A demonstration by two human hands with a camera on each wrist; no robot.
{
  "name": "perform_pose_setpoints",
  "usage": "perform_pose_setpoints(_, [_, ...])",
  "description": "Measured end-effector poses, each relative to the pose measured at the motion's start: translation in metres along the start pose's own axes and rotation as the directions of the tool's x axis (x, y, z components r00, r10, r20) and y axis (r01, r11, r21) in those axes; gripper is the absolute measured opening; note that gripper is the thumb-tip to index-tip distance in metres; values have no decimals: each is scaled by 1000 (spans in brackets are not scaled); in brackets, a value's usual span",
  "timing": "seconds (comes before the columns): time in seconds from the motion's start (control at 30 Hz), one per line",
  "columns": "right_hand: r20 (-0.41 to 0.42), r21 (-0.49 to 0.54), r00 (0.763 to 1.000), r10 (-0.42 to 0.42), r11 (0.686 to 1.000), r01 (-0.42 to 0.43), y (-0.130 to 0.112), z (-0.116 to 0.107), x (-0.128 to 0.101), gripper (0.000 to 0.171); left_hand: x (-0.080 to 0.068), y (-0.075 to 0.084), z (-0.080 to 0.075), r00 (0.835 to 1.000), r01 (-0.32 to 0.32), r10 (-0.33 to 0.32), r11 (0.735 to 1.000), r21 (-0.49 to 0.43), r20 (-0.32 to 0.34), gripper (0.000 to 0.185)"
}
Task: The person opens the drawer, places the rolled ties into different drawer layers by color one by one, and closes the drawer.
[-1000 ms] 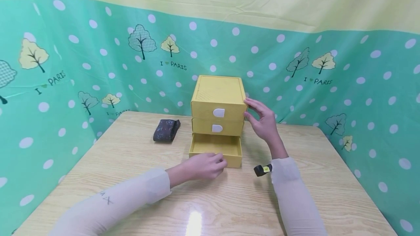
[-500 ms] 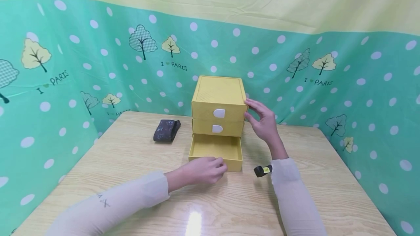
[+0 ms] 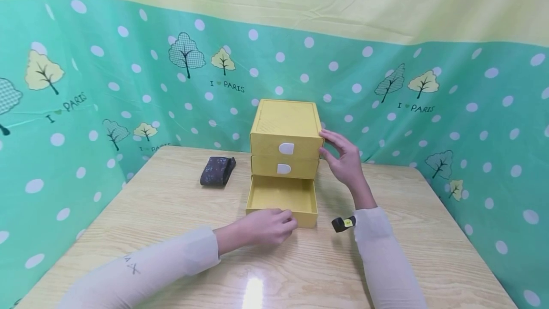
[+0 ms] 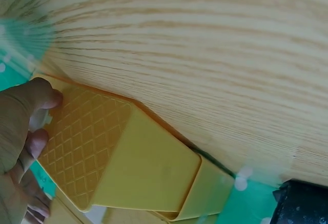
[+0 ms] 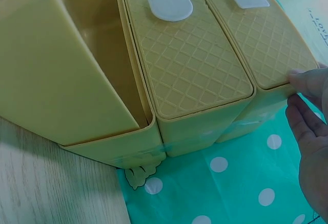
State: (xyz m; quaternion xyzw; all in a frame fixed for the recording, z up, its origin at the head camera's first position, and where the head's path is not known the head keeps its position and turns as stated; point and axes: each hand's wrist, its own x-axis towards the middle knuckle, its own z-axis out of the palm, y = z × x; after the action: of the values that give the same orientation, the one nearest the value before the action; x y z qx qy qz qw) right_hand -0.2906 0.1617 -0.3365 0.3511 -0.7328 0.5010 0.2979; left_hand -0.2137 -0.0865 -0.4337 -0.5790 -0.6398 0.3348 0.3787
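Note:
A yellow cabinet [image 3: 286, 118] of stacked drawers stands on the table, its bottom drawer [image 3: 280, 194] pulled out towards me. My left hand [image 3: 268, 226] is at that drawer's front; in the left wrist view its thumb and fingers pinch the white handle [image 4: 40, 119], mostly hidden behind them. The drawer's lattice-patterned front [image 4: 87, 137] shows beside the fingers. My right hand [image 3: 344, 161] touches the cabinet's upper right corner, thumb at the front edge and fairly straight fingers along the side. In the right wrist view the upper two drawers [image 5: 197, 55] are closed.
A dark, flower-patterned folded item [image 3: 216, 171] lies on the wooden table [image 3: 180, 209], left of the cabinet. A small black block with a yellow label [image 3: 343, 223] sits by the right cuff. Behind hangs a green dotted curtain [image 3: 291, 75].
The bottom drawer has slid a little farther out towards me, and my left hand has moved back with it. My right hand has stayed at the cabinet's corner.

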Motion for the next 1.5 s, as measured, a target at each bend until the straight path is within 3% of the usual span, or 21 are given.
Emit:
perform_pose_setpoints(0.23, [0, 23, 1000, -10, 1000, 10, 1, 1, 1, 39, -2, 1, -3, 1000, -5, 5, 1000, 5, -11, 16])
perform_pose_setpoints(0.53, [-1, 13, 1000, -4, 1000, 4, 2, 1, 0, 39, -2, 4, -11, 999, -25, 25, 1000, -5, 25, 16])
perform_pose_setpoints(0.77, [-3, 16, 1000, -5, 1000, 5, 2, 2, 0, 39, -2, 7, -16, 1000, -20, 20, 1000, -6, -8, 18])
perform_pose_setpoints(0.83, [-4, 23, 1000, -6, 1000, 6, 2, 2, 1, 39, -2, 7, -16, 1000, -18, 18, 1000, -6, -25, 27])
perform_pose_setpoints(1.5, [-10, 29, 1000, -9, 1000, 10, 3, 1, 0, 40, -2, 15, -27, 1000, -27, 27, 999, -34, -12, 25])
